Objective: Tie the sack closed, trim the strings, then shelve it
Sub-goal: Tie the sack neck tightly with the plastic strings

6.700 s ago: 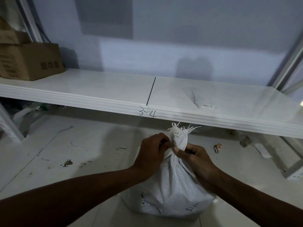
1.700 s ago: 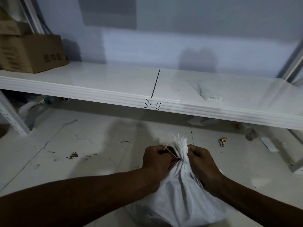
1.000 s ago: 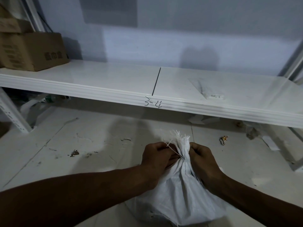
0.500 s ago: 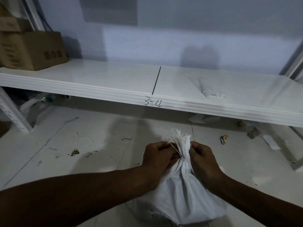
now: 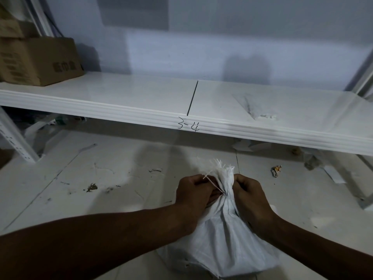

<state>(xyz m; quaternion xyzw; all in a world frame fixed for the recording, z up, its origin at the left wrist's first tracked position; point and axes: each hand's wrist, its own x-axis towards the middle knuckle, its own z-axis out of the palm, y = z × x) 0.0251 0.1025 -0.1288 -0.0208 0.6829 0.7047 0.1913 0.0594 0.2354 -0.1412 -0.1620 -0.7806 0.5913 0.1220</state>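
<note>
A white woven sack (image 5: 224,241) stands on the tiled floor in front of me, its neck gathered into a frayed tuft. My left hand (image 5: 194,196) is curled at the left of the neck and pinches a thin white string (image 5: 214,183) that runs taut to the neck. My right hand (image 5: 249,196) is fisted against the neck's right side; what it holds is hidden by its fingers. The white shelf (image 5: 141,102), marked "3-4" on its front edge, runs across above the sack.
A brown cardboard box (image 5: 38,59) sits at the shelf's left end with another above it. Shelf uprights stand at the left (image 5: 14,138) and the right (image 5: 361,77). Scraps and a crumpled wrapper (image 5: 276,171) litter the floor.
Over the last seconds both hands have stayed tight at the sack's neck, closing into fists with the string drawn taut to the left. The view has shifted slightly.
</note>
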